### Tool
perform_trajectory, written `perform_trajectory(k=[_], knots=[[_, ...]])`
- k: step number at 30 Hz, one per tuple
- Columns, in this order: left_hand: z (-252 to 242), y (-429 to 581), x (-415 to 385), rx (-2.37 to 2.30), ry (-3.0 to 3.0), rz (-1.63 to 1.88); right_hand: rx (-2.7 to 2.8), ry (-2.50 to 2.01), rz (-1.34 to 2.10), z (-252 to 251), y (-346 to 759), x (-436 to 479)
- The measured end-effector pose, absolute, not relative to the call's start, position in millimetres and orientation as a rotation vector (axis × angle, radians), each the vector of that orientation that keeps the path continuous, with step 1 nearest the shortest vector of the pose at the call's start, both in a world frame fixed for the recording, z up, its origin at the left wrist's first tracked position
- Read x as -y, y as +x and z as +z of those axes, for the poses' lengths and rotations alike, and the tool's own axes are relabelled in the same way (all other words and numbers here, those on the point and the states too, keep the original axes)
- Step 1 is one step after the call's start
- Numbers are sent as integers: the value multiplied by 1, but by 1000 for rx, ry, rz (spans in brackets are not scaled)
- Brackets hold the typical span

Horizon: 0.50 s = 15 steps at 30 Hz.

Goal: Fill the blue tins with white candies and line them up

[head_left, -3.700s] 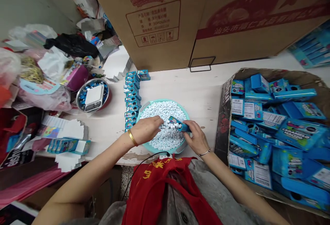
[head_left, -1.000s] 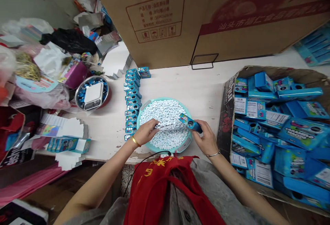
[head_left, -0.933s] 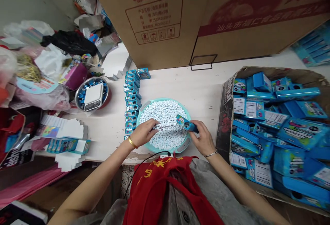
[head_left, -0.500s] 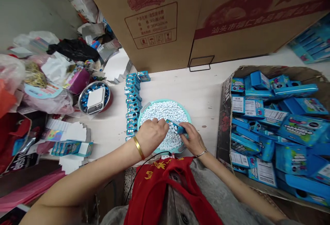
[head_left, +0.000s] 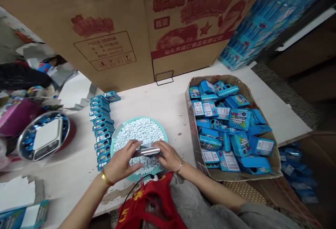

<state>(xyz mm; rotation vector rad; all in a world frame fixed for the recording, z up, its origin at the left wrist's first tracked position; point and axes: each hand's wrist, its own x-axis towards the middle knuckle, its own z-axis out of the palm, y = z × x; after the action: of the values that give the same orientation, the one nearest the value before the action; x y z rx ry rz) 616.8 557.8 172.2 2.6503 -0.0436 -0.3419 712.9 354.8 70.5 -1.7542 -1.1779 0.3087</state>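
Above the tub of small pale candies, a small blue candy box is turned so that a shiny silvery side faces up. My right hand grips its right end between fingers and thumb. On the other end are the fingers of my left hand, with the thumb stretched out below the box. My fingers partly hide the box's ends. Left of the tub runs a row of small blue boxes with round openings, some showing candies inside. One more blue box stands at the row's far end.
A large cardboard carton stands behind the tub. On the right, an open carton holds many blue boxes. A metal bowl with a white scale sits at left. Wrapped blue stacks stand at the back right.
The view has swung to the right. The box has been turned from its candy-filled opening to a silvery side. My left hand has gone from a pinch over the opening to the box's left end.
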Motion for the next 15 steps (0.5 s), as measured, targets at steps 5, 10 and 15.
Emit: perform_trajectory(k=[5, 10, 15], knots=[[142, 628, -552, 81, 2567, -364, 1181, -1791, 311, 83, 740, -344], [158, 665, -602, -110, 2717, -214, 952, -2102, -39, 72, 855, -280], [132, 707, -703, -472, 2888, -168, 789, -2066, 120, 39, 944, -251]])
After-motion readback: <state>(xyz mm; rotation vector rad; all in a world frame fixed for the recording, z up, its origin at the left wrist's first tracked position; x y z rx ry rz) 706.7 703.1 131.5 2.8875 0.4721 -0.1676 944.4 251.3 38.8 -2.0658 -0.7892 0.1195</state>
